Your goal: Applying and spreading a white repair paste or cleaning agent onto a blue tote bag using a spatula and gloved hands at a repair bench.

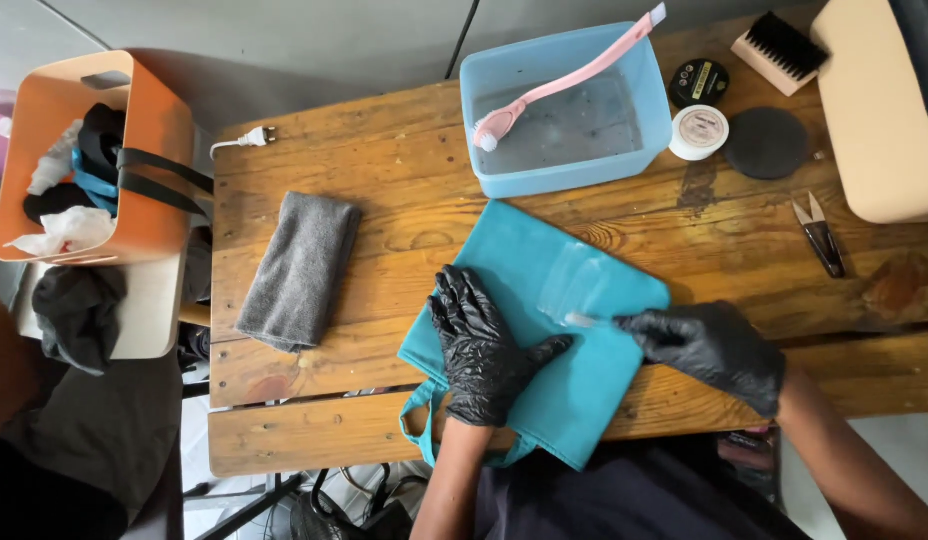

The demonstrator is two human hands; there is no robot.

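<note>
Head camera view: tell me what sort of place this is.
Probably a small cleaning or repair workbench: a wooden table with a blue tub of water and pink brush, a grey cloth, and polish tins.

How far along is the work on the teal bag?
Done: the teal bag lies flat on the wooden table. In hand: the left hand presses it while the right hand holds a small clear item on it. Untouched: pink brush, grey cloth.

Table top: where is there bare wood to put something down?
Bare wood on the table lies between the plug, grey cloth and blue tub, and along the front left edge. Crowded: the tins, brush and snips, and the teal bag under both hands.
</note>
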